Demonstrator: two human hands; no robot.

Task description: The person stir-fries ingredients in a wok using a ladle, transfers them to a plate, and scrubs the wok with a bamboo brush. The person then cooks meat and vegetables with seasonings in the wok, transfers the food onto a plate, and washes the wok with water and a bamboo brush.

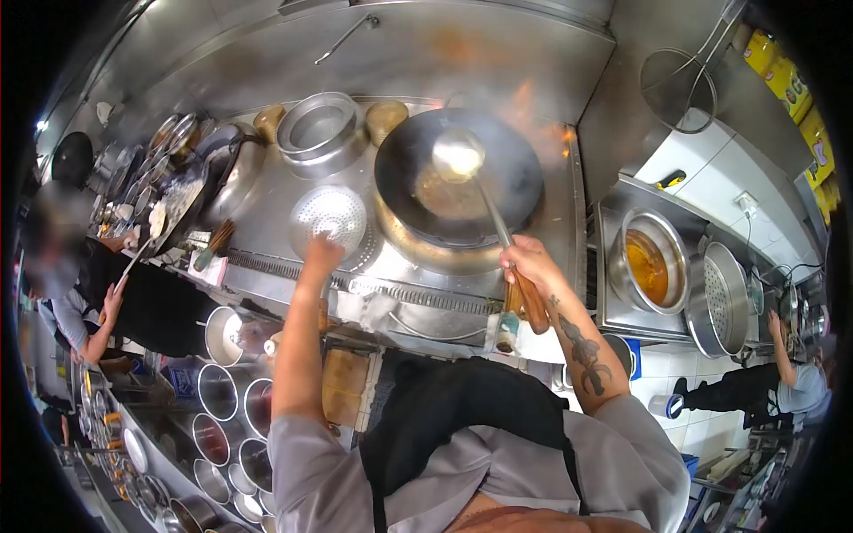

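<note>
My right hand is wrapped round a ladle with a wooden grip. Its shiny bowl hangs over the black wok, with brownish food or liquid low in the pan and steam rising. At the lower rim of a round perforated skimmer, my left hand is closed, seemingly on the handle, which it partly hides. The skimmer lies over the steel stove top left of the wok. Beneath my right hand stands a brush at the stove's front edge.
Flames flare behind the wok. A strainer pot stands at the back. To the right are a bowl of orange liquid and a perforated pan. Several metal containers stand lower left. Co-workers are at both sides.
</note>
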